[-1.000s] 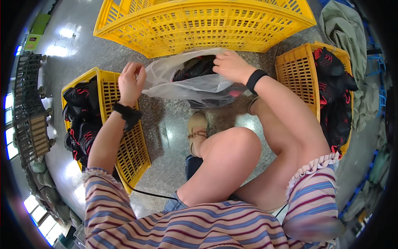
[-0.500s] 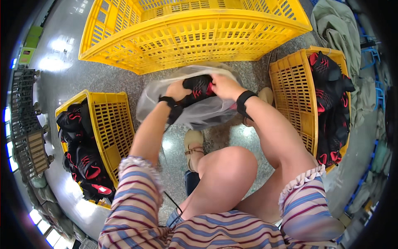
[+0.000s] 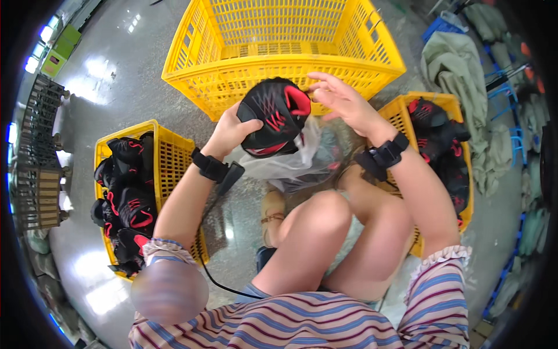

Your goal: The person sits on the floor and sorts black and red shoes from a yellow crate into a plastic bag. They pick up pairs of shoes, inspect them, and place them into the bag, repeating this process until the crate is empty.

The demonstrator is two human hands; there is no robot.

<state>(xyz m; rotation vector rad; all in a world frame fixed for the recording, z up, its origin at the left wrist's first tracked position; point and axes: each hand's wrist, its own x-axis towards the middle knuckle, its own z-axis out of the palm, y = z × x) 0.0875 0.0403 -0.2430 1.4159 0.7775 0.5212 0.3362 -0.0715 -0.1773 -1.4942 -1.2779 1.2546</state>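
Note:
My left hand (image 3: 230,134) grips a black shoe (image 3: 263,116) with red lining and a red lace-like pattern, thumb on its side, held up over the plastic bag. To the right of the shoe, my right hand (image 3: 349,107) is open with its fingers spread, holding nothing. Below the shoe, a clear plastic bag (image 3: 285,170) lies crumpled between my feet and the large yellow crate (image 3: 261,70). Something dark with reddish spots shows faintly through the bag; I cannot tell what it is. The shoe's far underside is hidden.
A yellow crate (image 3: 174,160) of black and red shoes stands at my left, and another such crate (image 3: 398,119) at my right. Grey-green cloth (image 3: 459,70) is heaped beyond the right one. Wooden pallets (image 3: 38,168) stand at the far left.
The shoe has come up out of the bag, now in my left hand alone. My right hand has let go and moved right, opening. The bag has sunk toward the floor. The view has shifted.

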